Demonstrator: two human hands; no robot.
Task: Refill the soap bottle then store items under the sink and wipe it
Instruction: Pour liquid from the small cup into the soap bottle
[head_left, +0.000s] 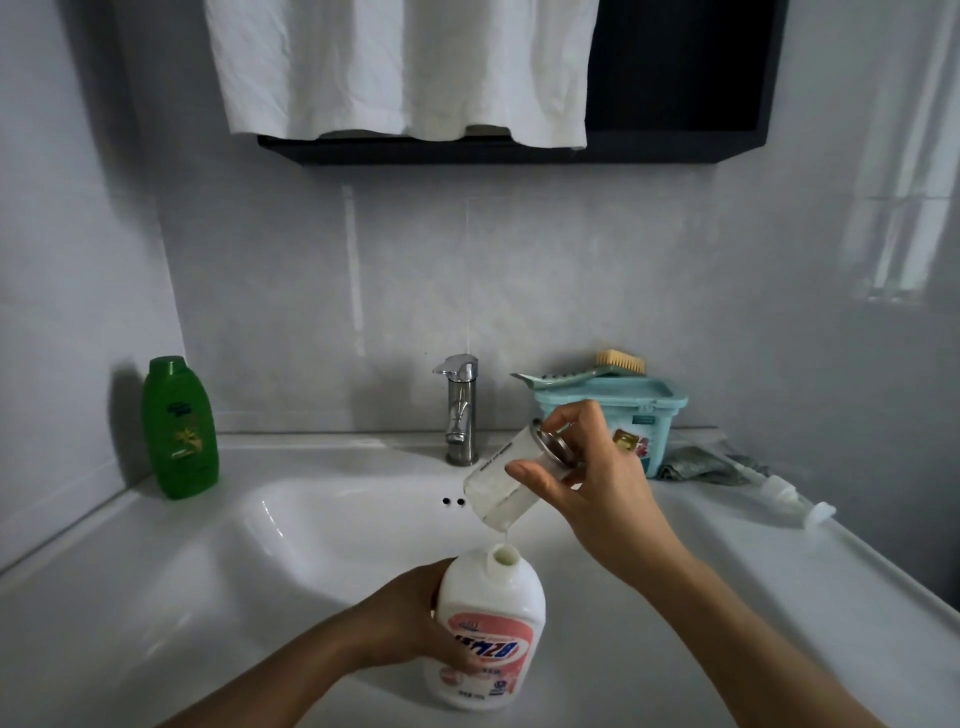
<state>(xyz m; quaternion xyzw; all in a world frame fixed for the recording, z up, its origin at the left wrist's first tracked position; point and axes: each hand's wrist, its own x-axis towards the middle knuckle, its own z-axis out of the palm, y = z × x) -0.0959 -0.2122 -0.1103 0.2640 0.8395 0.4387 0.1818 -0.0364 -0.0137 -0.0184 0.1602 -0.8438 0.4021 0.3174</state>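
My left hand (410, 618) grips a white soap bottle (491, 623) with a pink label. It stands upright in the sink basin (234, 571) with its mouth (505, 557) uncapped. My right hand (597, 478) holds a clear container (498, 483) with a metal ring, tilted just above that mouth. White liquid has pooled in the container's lower end. A thin drip hangs from it over the opening.
A green bottle (179, 428) stands at the back left of the counter and a chrome faucet (460, 410) behind the basin. At the back right are a teal lidded box (623, 410) with a brush (621, 362) on top, a crumpled cloth (701, 465) and a white pump head (795, 501). A white towel (405, 67) hangs overhead.
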